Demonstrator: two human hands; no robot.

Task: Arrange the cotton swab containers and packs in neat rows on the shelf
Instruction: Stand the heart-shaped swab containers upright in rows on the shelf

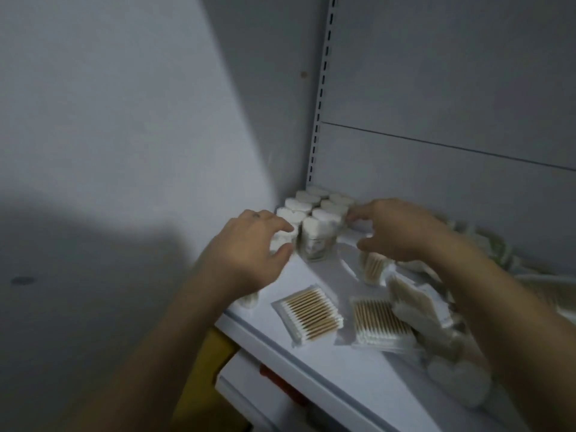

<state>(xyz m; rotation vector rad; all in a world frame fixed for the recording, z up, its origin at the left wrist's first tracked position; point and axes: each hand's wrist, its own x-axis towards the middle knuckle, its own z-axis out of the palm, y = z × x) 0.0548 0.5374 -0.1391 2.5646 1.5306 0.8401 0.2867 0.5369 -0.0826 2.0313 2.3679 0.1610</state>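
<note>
On the shelf: I am working at its back-left corner, against the wall.
Containers: they are standing upright in two rows running from front to back, caps up.
Left hand: I am curling thumb and fingers round the front container of the left row; it is too blurred to tell its tilt.
Right hand: it is hovering beside the right row, fingers loosely spread, holding nothing.
Flat packs: two are lying near the front edge, sticks pointing roughly front to back.
</note>
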